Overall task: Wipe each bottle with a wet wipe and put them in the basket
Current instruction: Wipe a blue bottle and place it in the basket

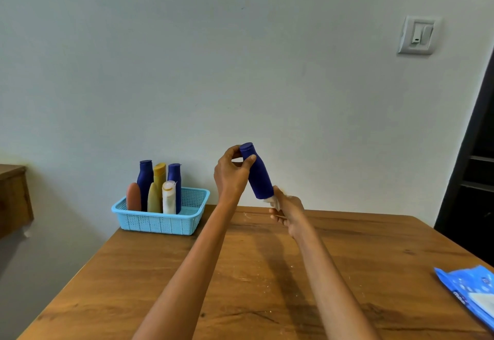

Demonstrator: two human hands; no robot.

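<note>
A dark blue bottle [258, 174] is held tilted in the air above the table's far side, cap up and to the left. My left hand [232, 174] grips it near the cap, thumb across the neck. My right hand [287, 210] holds a white wet wipe [273, 201] against the bottle's base. A light blue basket [157, 222] stands at the table's far left corner with several bottles upright in it: two dark blue, a yellow, an orange, an olive and a white one.
A blue wet wipe pack [473, 294] lies at the table's right edge. The wooden table [240, 286] meets the wall behind. A dark cabinet [475, 179] stands at right and a wooden ledge [13, 195] at left.
</note>
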